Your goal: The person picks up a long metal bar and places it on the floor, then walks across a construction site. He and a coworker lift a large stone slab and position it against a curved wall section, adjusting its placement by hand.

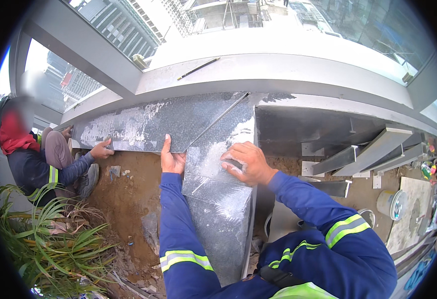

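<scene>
A grey stone slab (158,119) with whitish smears runs left to right along the window ledge. Another grey slab (218,219) meets it at a corner and runs toward me, with white scuffs on top. Between them is a diagonal gap (217,122). My left hand (172,158) grips the slabs' inner edge at the near end of that gap, thumb up and fingers partly hidden. On the nearer slab, my right hand (251,162) is closed round a small dark flat piece (235,164), pressed to the whitened surface; its exact kind is unclear.
A co-worker (44,154) crouches at left, one hand (101,149) on the long slab's edge. A pencil (198,69) lies on the white sill. Metal brackets (373,152) and a white bucket (392,204) stand at right. Leafy plants (49,239) grow at lower left beside bare soil (128,194).
</scene>
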`<move>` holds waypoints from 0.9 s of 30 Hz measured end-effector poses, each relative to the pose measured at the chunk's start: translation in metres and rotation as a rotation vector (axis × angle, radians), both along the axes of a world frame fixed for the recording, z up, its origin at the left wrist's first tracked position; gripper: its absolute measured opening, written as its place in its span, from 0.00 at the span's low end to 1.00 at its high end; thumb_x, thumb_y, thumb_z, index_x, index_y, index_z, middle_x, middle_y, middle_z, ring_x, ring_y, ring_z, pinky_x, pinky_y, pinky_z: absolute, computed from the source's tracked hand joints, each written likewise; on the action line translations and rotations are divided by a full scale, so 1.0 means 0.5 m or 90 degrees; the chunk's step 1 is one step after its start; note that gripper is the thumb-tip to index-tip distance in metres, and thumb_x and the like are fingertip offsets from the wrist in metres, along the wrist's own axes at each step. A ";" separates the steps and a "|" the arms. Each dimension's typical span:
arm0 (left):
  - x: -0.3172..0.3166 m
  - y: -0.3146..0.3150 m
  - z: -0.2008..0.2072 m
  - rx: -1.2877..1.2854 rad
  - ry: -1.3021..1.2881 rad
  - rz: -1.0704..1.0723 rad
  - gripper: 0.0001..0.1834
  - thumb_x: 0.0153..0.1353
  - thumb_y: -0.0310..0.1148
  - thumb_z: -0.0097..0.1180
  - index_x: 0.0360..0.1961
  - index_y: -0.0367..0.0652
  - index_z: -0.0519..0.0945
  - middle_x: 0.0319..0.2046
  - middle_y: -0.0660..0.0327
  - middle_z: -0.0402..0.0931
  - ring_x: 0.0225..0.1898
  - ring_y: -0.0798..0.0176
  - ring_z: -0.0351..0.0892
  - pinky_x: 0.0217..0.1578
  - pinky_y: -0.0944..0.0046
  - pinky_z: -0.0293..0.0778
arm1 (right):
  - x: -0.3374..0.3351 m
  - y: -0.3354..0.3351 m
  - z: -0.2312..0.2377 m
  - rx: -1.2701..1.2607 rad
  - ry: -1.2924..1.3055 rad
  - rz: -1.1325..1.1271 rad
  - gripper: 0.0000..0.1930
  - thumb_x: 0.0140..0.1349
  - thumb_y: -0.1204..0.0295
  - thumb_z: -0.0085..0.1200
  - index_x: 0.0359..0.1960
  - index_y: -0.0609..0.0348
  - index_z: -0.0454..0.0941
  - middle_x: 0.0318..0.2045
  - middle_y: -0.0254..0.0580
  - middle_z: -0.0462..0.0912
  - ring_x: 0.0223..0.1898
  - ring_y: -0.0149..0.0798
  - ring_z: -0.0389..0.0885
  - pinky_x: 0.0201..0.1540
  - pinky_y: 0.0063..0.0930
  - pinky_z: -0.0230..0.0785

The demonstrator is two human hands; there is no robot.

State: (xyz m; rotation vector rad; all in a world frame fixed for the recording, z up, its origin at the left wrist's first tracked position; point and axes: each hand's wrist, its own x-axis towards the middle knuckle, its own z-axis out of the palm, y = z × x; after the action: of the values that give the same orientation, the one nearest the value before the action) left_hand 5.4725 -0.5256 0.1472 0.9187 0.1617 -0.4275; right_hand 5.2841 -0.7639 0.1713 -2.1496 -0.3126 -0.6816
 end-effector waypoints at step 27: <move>-0.005 0.002 -0.003 0.045 0.009 0.016 0.19 0.67 0.37 0.61 0.55 0.41 0.76 0.50 0.57 0.83 0.51 0.56 0.85 0.54 0.55 0.83 | 0.003 -0.001 0.013 0.025 -0.019 -0.001 0.08 0.56 0.68 0.66 0.37 0.49 0.83 0.33 0.36 0.80 0.36 0.45 0.80 0.43 0.36 0.70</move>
State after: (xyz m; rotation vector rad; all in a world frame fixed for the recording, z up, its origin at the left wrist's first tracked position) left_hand 5.4698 -0.5249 0.1456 0.9830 0.2020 -0.4077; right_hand 5.2858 -0.7644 0.1780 -2.1039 -0.3105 -0.7162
